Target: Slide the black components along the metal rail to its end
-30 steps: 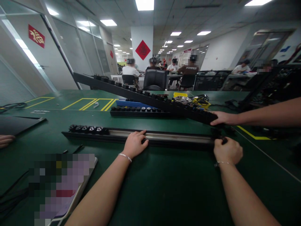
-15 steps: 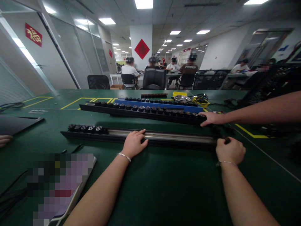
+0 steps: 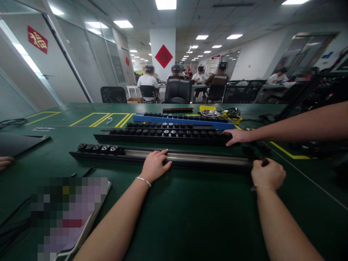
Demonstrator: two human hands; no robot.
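In front of me lies a long black power strip housing (image 3: 209, 159), its channel bare metal along most of its length. Several black socket modules (image 3: 96, 148) sit side by side in its left end. My left hand (image 3: 155, 165) bends over the middle of the housing, fingers across the top and thumb along the near side. At the right end, my right hand (image 3: 268, 174) is closed on a small black piece (image 3: 262, 161), mostly hidden by the fingers.
A co-worker's hand (image 3: 236, 137) holds the right end of another black strip filled with sockets (image 3: 152, 137). Behind it stands a blue strip (image 3: 185, 121). A yellow tray (image 3: 207, 108) and metal dish (image 3: 210, 114) are farther back. A blurred-out, pale-edged object (image 3: 78, 217) lies front left.
The co-worker's hand has lowered the filled black strip and shifted slightly left, showing another row of sockets behind it. My right hand has moved very slightly right; my left hand stays put.
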